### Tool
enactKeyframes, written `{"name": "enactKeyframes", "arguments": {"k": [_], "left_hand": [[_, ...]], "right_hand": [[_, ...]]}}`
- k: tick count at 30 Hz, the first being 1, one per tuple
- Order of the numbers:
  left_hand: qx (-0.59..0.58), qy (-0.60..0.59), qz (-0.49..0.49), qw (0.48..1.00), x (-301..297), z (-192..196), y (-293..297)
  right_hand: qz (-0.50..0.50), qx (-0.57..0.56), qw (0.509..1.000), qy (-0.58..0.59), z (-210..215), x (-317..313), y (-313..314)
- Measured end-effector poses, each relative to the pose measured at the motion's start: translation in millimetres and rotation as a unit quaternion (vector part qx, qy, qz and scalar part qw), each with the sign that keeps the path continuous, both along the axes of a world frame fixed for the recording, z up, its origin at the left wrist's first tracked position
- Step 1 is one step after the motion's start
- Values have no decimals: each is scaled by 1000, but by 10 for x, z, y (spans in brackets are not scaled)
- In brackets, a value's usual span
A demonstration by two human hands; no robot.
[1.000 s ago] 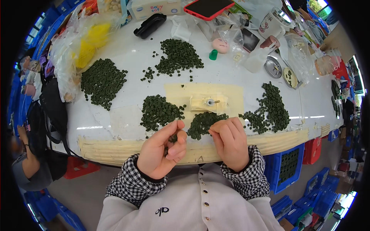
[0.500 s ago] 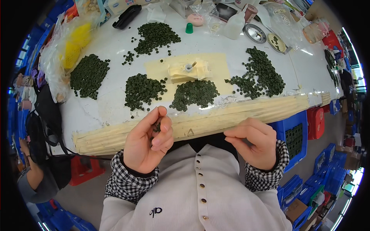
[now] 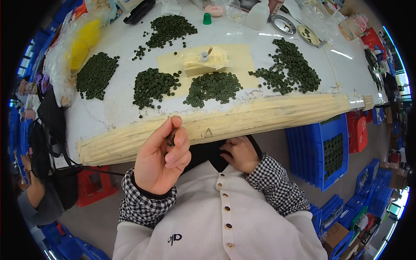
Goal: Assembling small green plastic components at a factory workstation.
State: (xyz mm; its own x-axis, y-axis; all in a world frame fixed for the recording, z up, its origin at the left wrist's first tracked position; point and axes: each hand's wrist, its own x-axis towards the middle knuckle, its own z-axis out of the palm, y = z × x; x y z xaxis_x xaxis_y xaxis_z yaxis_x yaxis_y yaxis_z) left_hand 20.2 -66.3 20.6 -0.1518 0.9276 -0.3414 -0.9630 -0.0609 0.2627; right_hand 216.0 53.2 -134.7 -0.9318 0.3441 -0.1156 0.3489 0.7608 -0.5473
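My left hand (image 3: pixel 158 158) is raised just in front of the table edge, its fingers curled round several small dark green rings (image 3: pixel 170 141), partly hidden in the palm. Low between the table and my body is my right hand (image 3: pixel 242 154), its bent fingers a little apart against black cloth (image 3: pixel 203 151); nothing shows in them. Beyond the hands lie heaps of the same green rings, a left one (image 3: pixel 156 86) and a middle one (image 3: pixel 214 88). Behind the middle heap, a block wrapped in cream tape (image 3: pixel 203 62) bears a small pale socket with a thin brown stick.
More ring heaps lie at far left (image 3: pixel 97 76), at the back (image 3: pixel 173 30) and at right (image 3: pixel 294 67). Cream tape (image 3: pixel 260 119) covers the front table edge. A stack of blue trays (image 3: pixel 307 151) stands below at right; a red stool (image 3: pixel 96 186) is at lower left.
My right hand has moved left and down from beside the table edge to the black cloth before my body. My left hand stays curled round the rings. The view has shifted slightly.
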Motion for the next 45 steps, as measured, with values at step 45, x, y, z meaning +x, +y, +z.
{"name": "enactKeyframes", "arguments": {"k": [45], "left_hand": [[-89, 56, 47, 993, -105, 117, 71]], "right_hand": [[-73, -92, 987, 111, 1550, 378, 578]]}}
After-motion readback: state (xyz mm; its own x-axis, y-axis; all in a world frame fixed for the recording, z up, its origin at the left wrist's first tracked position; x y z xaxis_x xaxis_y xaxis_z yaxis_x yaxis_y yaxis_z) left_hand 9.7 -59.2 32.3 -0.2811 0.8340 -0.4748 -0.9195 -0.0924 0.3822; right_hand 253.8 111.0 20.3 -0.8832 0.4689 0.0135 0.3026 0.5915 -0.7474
